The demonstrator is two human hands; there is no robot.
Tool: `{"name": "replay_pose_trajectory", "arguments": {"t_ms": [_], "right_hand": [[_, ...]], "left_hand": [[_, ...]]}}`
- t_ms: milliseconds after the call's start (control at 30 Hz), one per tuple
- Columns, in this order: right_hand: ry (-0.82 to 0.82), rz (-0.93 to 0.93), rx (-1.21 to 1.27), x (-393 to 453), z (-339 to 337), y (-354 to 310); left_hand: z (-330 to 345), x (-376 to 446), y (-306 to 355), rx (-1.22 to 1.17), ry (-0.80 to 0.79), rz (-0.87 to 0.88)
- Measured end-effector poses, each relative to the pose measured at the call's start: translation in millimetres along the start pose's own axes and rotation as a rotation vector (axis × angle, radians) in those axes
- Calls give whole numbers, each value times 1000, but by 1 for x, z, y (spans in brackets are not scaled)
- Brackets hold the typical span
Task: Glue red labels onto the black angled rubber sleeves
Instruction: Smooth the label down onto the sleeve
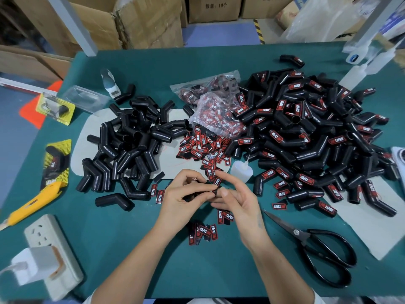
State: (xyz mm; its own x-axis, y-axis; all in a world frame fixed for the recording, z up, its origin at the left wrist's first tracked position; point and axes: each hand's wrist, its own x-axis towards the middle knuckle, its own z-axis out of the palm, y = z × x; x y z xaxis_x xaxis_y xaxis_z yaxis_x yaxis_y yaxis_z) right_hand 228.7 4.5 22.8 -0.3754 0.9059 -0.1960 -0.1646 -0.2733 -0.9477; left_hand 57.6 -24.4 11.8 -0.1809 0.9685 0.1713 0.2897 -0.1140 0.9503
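Sleeve (205,193): gripped by left hand (186,194).
Label (217,182): pinched on sleeve by right hand (235,199) (glue bottle (242,170) just beyond).

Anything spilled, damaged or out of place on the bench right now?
No spill or damage shows. Loose red labels lie scattered on the mat near the hands, away from the main label heap, and the scissors lie by the right forearm.

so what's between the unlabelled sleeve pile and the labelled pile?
Head view: a spread of loose red labels on the grey mat, with clear bags of labels behind and a small glue bottle nearer the hands.
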Motion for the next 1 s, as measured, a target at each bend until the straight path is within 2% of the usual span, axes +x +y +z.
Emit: {"name": "replay_pose_trajectory", "arguments": {"t_ms": [500, 1000], "right_hand": [[-28, 5, 40, 0, -4, -1], [7, -20, -14, 2, 1, 4]], "left_hand": [[-12, 3, 0, 9, -143, -55], [-10, 0, 0, 46, -140, -42]]}}
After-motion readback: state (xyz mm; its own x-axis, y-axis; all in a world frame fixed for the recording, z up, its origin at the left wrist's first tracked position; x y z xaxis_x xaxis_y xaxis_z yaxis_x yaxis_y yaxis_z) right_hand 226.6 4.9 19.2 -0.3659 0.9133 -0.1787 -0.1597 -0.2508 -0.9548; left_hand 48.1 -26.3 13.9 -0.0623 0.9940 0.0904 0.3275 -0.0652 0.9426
